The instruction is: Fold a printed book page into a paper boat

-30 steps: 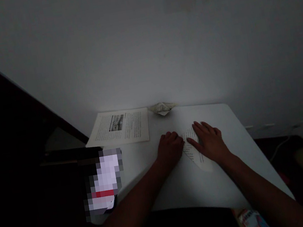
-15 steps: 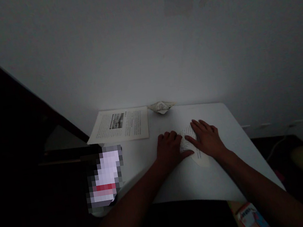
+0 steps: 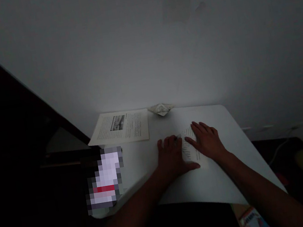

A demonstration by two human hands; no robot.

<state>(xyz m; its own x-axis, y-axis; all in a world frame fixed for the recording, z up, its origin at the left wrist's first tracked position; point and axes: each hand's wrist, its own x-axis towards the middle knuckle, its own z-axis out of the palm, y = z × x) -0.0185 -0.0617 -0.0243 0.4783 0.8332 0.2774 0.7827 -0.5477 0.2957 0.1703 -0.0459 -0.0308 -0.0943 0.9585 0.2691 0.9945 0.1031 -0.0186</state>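
A printed sheet of paper (image 3: 191, 150), folded into a smaller shape, lies on the white table between my hands. My right hand (image 3: 208, 141) rests flat across its right part, fingers stretched out and thumb spread to the left over the print. On its left edge presses my left hand (image 3: 172, 155), with the thumb held apart along the near edge of the paper and the fingers somewhat bent. Part of the paper is hidden under both hands. Beyond them, against the wall, stands a folded paper boat (image 3: 161, 109).
At the table's (image 3: 136, 162) back left lies a flat printed page (image 3: 137, 125) with a picture. A lit phone (image 3: 105, 178), blurred out, is at the left edge. The wall (image 3: 131, 55) rises right behind. Below the front right edge is a colourful booklet (image 3: 253, 222).
My left hand has slid a little toward the table's front edge, its thumb now lower on the paper. The paper's pointed near corner shows less. My right hand stays nearly in place.
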